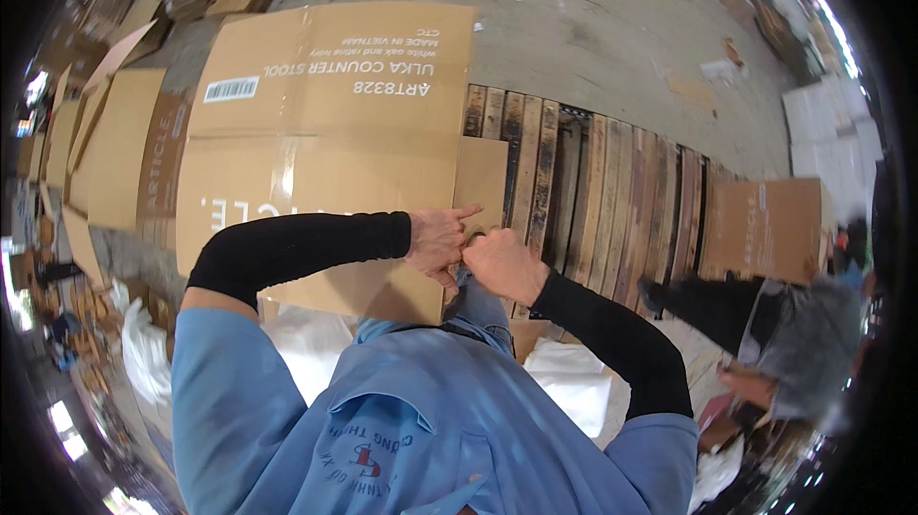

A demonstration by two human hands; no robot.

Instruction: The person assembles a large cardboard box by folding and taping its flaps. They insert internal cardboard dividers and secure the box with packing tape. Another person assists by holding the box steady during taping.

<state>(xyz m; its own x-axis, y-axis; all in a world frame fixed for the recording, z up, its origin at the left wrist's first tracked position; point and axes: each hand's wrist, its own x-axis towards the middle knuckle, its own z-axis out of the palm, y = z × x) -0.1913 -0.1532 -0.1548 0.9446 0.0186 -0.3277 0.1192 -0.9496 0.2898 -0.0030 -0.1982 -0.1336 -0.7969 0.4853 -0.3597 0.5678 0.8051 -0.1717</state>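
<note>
A large brown cardboard carton lies in front of me, with white print, a barcode label and clear tape along its seams. My left hand rests at its right edge, index finger and thumb stretched apart. Close beside it, my right hand is closed in a fist just off the carton's side. Whatever that fist may hold is hidden by its fingers. Beyond both hands, a plain cardboard flap sticks out from the carton's right side.
A slatted wooden platform runs right from the carton to another brown carton. A person is beside it. Flattened cardboard leans at left. White wrapping lies near my legs; scraps litter the concrete floor.
</note>
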